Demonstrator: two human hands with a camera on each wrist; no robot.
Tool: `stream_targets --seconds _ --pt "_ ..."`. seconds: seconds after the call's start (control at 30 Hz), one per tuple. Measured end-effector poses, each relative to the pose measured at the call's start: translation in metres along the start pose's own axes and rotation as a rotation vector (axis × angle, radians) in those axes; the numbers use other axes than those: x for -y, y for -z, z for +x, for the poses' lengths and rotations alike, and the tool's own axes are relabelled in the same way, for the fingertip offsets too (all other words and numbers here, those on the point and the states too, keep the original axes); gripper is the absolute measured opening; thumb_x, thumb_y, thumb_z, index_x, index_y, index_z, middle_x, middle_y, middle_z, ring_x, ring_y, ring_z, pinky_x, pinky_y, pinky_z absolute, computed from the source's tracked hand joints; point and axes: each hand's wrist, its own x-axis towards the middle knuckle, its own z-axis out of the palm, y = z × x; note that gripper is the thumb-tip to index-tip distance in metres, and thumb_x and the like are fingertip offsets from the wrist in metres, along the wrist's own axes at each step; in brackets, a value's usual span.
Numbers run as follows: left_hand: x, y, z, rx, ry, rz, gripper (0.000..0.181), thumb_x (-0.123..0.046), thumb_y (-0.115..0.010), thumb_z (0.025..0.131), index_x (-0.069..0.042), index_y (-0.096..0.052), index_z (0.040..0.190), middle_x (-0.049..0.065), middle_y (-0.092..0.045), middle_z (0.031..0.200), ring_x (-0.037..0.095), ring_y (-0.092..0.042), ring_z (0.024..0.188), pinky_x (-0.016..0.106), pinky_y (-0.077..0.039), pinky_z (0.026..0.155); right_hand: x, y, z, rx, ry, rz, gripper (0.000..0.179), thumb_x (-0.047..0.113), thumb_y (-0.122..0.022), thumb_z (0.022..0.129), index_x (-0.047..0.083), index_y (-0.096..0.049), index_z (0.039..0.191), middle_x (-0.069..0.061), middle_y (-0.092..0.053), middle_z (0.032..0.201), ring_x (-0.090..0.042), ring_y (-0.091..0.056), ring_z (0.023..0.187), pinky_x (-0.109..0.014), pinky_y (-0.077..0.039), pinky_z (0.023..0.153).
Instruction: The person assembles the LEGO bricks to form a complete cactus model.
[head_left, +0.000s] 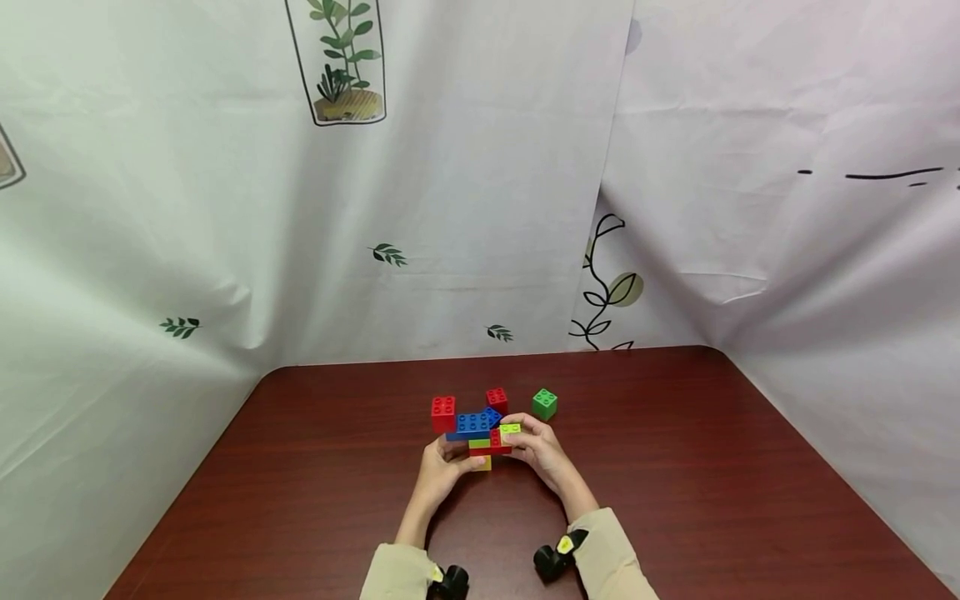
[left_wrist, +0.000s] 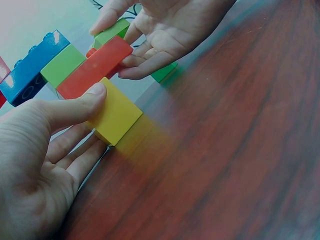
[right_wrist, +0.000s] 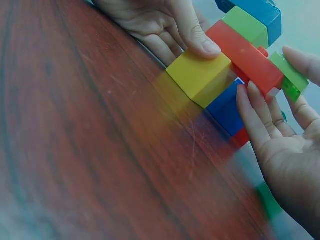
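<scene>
Near the table's far edge [head_left: 637, 360], a yellow toy brick [left_wrist: 120, 116] is pinched by the left hand [head_left: 437, 477], a lime brick [head_left: 510, 428] by the right [head_left: 547, 458].

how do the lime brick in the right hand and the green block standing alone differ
The lime brick is yellowish green; the green block is deeper green. The right hand pinches the lime brick; the green block stands untouched on the table. In the head view, the lime brick shows two studs, the green block four. Both are studded.
</scene>
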Motion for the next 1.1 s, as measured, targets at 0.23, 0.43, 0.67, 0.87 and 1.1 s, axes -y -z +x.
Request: stream_targets --seconds 0.23,0.43,0.67,0.87,1.1 --pt "-0.0018 -0.0002 -0.0007 -0.002 0.01 -0.017 0.044 -0.009 -0.077 0.082 0.002 -0.059 0.121 0.021 -0.067 0.118 0.031 -0.064 0.111 0.034 -0.056 0.092 -0.0019 -0.0012 -0.0001 -0.031 -0.018 -0.004 0.018 0.005 -0.054 0.094 0.007 -0.057 0.111 0.006 -0.065 0.097 -0.008 -0.067 0.088 -0.025 -0.057 0.083" --pt "-0.0003 -0.0005 0.0001 -0.001 0.008 -0.008 0.045 -0.008 -0.078 0.081 0.004 -0.059 0.12 0.022 -0.067 0.117 0.03 -0.065 0.11 0.032 -0.057 0.089 -0.0016 -0.0021 -0.0016 -0.018 0.004 -0.036 0.027 0.007 -0.055 0.094 -0.004 -0.051 0.119 0.007 -0.064 0.098 -0.006 -0.066 0.089 -0.024 -0.057 0.083" --pt "-0.0003 -0.0004 0.0004 -0.005 0.023 -0.018 0.045 -0.009 -0.078 0.081 0.003 -0.059 0.12 0.022 -0.067 0.118 0.03 -0.065 0.111 0.031 -0.057 0.089 -0.0013 -0.0017 -0.0016 0.015 0.015 -0.072 0.035 0.014 -0.052 0.097 -0.007 -0.05 0.125 0.01 -0.062 0.105 -0.005 -0.062 0.095 -0.022 -0.054 0.085" --pt "0.0012 -0.0012 0.0013 -0.018 0.017 -0.003 0.047 -0.007 -0.081 0.078 0.006 -0.059 0.118 0.024 -0.068 0.116 0.028 -0.066 0.107 0.03 -0.058 0.086 -0.0016 -0.0026 0.0026 -0.164 0.029 -0.047 0.039 0.022 -0.046 0.101 -0.01 -0.055 0.121 0.005 -0.062 0.105 -0.006 -0.06 0.093 -0.024 -0.051 0.082" --pt "-0.0013 -0.0018 0.0005 -0.021 0.043 -0.02 0.045 -0.005 -0.08 0.078 0.004 -0.059 0.118 0.023 -0.068 0.117 0.028 -0.065 0.108 0.027 -0.058 0.085 -0.0023 0.0006 0.0058 -0.598 0.119 -0.011 0.031 0.023 -0.057 0.098 -0.005 -0.066 0.092 0.003 -0.063 0.075 -0.006 -0.058 0.066 -0.019 -0.053 0.062"
